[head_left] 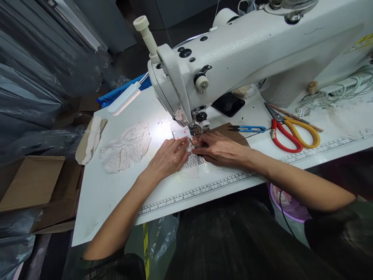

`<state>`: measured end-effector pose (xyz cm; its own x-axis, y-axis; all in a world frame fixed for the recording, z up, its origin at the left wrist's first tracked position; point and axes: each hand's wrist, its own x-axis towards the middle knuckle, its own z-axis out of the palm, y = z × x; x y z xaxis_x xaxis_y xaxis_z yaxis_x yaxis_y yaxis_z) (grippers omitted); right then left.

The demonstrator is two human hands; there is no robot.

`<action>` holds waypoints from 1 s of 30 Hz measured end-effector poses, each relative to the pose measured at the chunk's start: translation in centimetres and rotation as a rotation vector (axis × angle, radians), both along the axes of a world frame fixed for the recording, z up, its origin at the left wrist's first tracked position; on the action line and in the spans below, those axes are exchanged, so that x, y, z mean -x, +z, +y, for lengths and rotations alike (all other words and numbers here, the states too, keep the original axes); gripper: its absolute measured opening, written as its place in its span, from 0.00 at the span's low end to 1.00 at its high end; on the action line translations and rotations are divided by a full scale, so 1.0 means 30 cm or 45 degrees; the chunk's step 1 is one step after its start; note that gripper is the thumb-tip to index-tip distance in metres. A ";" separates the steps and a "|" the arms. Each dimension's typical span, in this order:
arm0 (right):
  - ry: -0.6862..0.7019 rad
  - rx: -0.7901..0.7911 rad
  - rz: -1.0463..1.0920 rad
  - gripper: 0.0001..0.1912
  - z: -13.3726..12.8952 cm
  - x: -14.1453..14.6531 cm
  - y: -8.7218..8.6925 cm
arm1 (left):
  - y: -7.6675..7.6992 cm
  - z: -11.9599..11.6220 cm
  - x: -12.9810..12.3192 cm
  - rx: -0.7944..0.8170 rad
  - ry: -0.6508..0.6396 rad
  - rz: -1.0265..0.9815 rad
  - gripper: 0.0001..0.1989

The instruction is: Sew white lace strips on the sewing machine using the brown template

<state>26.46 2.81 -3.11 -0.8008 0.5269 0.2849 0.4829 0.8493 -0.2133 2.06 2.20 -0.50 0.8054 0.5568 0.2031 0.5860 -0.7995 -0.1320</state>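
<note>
Lace strip point(192, 160) lies flat under your presser foot point(194, 134), most of it not yet fed | left hand point(169, 157) and right hand point(223, 149) press it with flat, spread fingers, gripping nothing | finished lace pile point(126, 149) sits left | scissors point(291, 130) well right; bench point(116, 194) edge near your wrists.

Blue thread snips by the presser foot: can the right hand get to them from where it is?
Probably yes. The blue thread snips lie uncovered on the table just beyond the right hand, with nothing between them; that hand now rests on the lace strip.
</note>
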 end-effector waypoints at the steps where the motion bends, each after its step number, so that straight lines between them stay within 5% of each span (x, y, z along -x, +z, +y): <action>1: -0.001 -0.004 0.004 0.16 -0.001 0.000 -0.002 | -0.009 0.005 0.001 0.023 0.007 0.028 0.15; 17: -0.054 -0.117 -0.049 0.16 -0.013 0.005 0.002 | -0.001 -0.025 -0.053 -0.022 0.244 0.266 0.20; 30: -0.096 -0.100 -0.019 0.15 0.012 0.000 0.000 | -0.030 0.041 -0.044 0.051 0.171 0.109 0.23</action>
<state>26.45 3.16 -3.11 -0.7640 0.5626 0.3158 0.5489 0.8241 -0.1400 3.38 3.44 -1.40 0.7365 0.6670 0.1125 0.6761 -0.7202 -0.1558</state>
